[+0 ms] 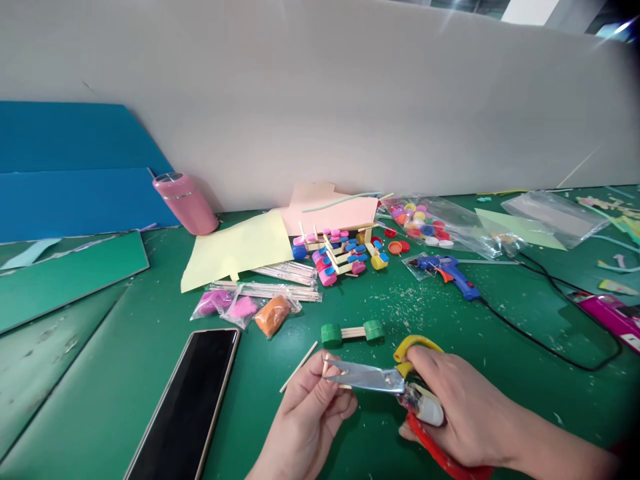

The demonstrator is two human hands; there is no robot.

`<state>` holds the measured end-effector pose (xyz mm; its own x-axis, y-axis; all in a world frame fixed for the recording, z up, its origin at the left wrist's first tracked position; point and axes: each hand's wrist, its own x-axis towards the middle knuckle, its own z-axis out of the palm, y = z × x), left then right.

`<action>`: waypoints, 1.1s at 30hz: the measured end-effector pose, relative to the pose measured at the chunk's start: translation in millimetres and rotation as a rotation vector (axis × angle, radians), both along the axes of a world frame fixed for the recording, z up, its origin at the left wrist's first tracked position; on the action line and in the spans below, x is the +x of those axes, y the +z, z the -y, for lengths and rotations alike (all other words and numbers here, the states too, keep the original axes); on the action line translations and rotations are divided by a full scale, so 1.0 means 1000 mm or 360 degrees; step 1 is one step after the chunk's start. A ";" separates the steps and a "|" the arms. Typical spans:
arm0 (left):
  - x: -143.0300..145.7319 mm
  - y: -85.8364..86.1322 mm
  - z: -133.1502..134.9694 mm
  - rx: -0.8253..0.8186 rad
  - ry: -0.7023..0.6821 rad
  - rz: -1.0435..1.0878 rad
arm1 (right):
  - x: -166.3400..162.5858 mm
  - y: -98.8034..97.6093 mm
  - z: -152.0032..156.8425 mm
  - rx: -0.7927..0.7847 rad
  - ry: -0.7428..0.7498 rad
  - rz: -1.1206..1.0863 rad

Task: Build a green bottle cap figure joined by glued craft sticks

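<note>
My right hand (pixel 463 410) grips a pair of scissors (pixel 385 380) with yellow and red handles, blades pointing left. My left hand (pixel 313 407) pinches a short thin wooden stick (pixel 326 366), held upright at the tips of the blades. Just beyond the hands lies a small piece made of two green bottle caps joined by wooden sticks (pixel 352 332). A loose thin stick (pixel 299 366) lies on the green table (pixel 125 373) left of my left hand.
A black phone (pixel 187 403) lies at the near left. Further back are bags of coloured clay (pixel 245 308), stick bundles (pixel 280 280), a cap-and-stick model (pixel 340 253), a blue glue gun (pixel 453 273) with black cord, a bag of caps (pixel 425 223), yellow paper (pixel 240 250), a pink tumbler (pixel 185 202).
</note>
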<state>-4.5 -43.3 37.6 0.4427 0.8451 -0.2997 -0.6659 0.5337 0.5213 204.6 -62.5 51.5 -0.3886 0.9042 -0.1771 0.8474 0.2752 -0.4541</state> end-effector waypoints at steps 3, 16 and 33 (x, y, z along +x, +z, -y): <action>0.000 0.002 0.000 -0.0019 -0.0006 -0.0010 | 0.001 -0.003 -0.001 0.0030 0.0024 0.0040; 0.000 -0.002 -0.001 0.0065 -0.0027 -0.0050 | 0.002 -0.008 -0.007 0.0148 0.0055 -0.0022; 0.000 -0.004 -0.003 0.0046 -0.0003 0.0009 | 0.000 -0.001 -0.002 0.0070 -0.0028 -0.0104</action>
<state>-4.8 -40.4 33.4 0.4462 0.8525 -0.2723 -0.6678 0.5198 0.5328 204.7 -60.2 50.8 -0.3819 0.9174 -0.1119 0.8213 0.2814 -0.4963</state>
